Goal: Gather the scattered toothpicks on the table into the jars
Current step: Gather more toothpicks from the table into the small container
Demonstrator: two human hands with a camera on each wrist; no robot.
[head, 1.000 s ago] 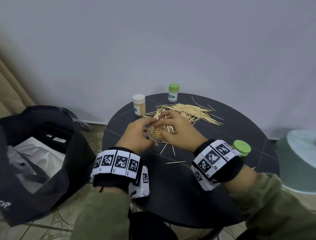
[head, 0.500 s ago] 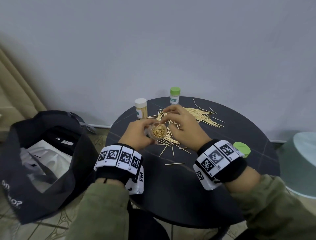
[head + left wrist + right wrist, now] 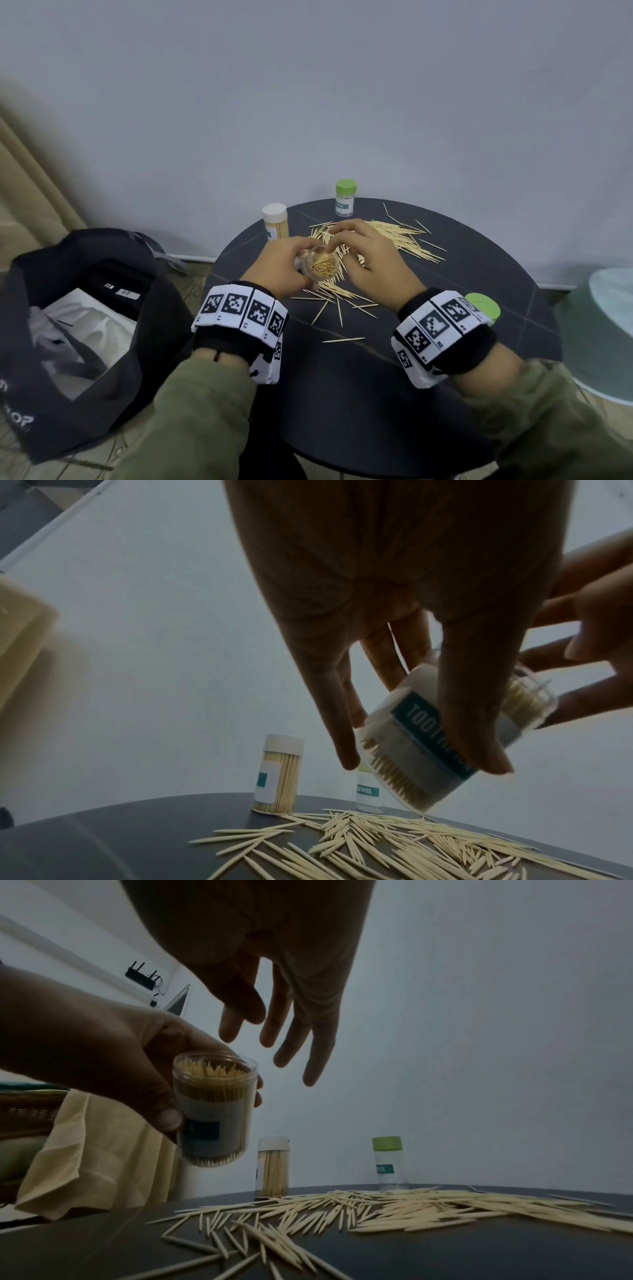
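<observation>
Held jar: your left hand (image 3: 277,265) grips a clear round plastic jar with a teal label (image 3: 321,263), lid off, packed almost full with pale wooden toothpicks. You hold it up off the table, tilted, with its open mouth turned toward you; the thumb lies across the label and the fingers curl round the far side.
Left hand: closed firmly round that jar, as the left wrist view (image 3: 455,723) shows plainly.
Right hand: your right hand (image 3: 368,260) hovers just beside the jar's mouth, fingers (image 3: 310,1053) spread and loosely straight, holding nothing that shows.
Scattered toothpicks: a loose heap of pale wooden toothpicks (image 3: 400,236) lies on the table beyond and beneath your hands, thickest toward the far right, with thinner strays (image 3: 337,310) fanned out nearer you and one lone pick (image 3: 343,340) lying apart.
White-lidded jar: a clear jar with a white cap (image 3: 275,222), full of toothpicks, stands upright at the far left edge of the heap.
Green-lidded jar: a clear jar with a green cap and teal label (image 3: 345,198) stands upright at the far side of the table, behind the heap; it looks nearly empty.
Loose lid: a round green lid (image 3: 484,305) lies on the table just beyond your right wrist.
Table: a round dark tabletop (image 3: 479,346) carries all of this.
Beside the table: an open black fabric bag (image 3: 68,394) sits on the floor at your left, with white material inside.
</observation>
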